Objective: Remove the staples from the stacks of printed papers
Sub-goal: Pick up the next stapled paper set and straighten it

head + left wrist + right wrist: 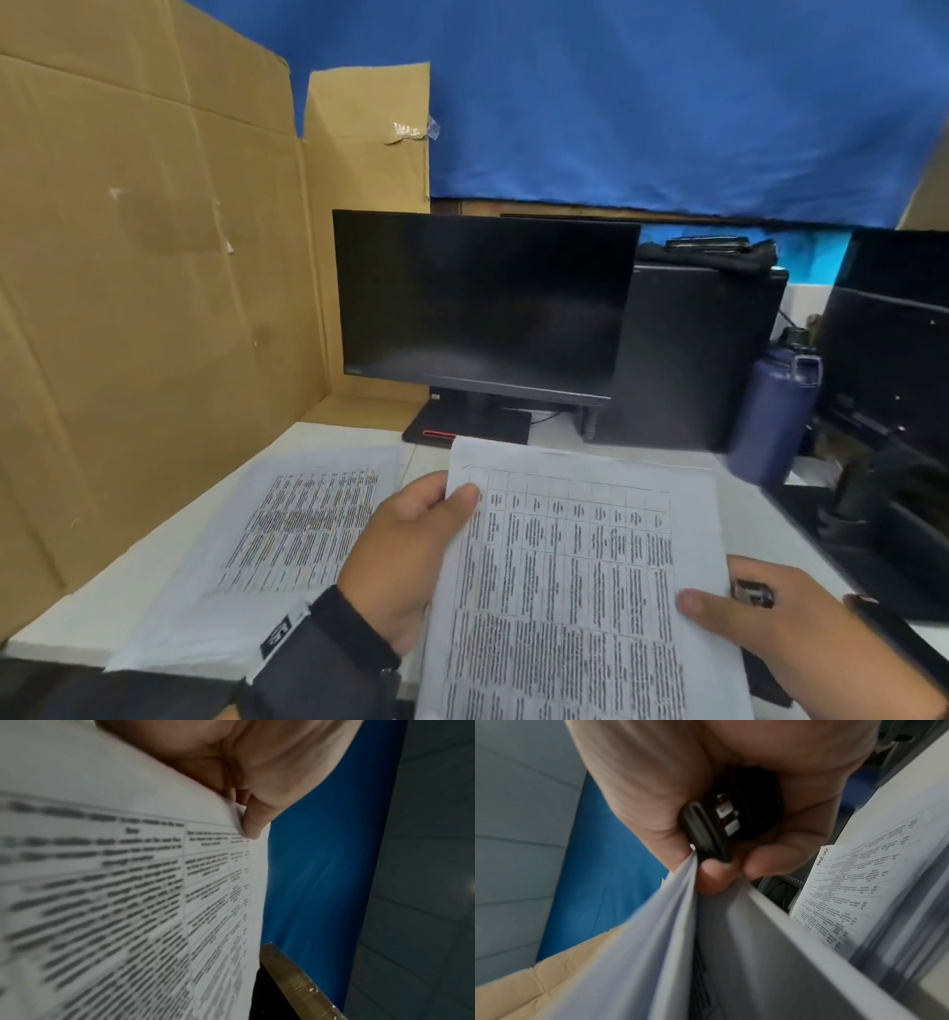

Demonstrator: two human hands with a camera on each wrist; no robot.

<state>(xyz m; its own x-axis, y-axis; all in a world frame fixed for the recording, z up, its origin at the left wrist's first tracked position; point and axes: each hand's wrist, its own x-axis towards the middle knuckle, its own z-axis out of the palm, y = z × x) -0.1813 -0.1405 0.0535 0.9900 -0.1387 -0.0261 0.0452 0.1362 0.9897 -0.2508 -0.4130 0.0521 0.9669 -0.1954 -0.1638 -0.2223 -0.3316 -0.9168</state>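
Together, both hands gripping paper stack (565,591)

Blue cloth (667,103) hangs behind a dark monitor (482,303) on the white desk (77,616), cardboard (144,282) at left.

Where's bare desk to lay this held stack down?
Bare desk runs between the held stack and the water bottle, with a narrower strip before the monitor base. Left is crowded: papers on the desk reach toward the cardboard.

The right hand (706,805) grips a black staple remover (721,825) and pinches the paper stack's (654,953) edge.
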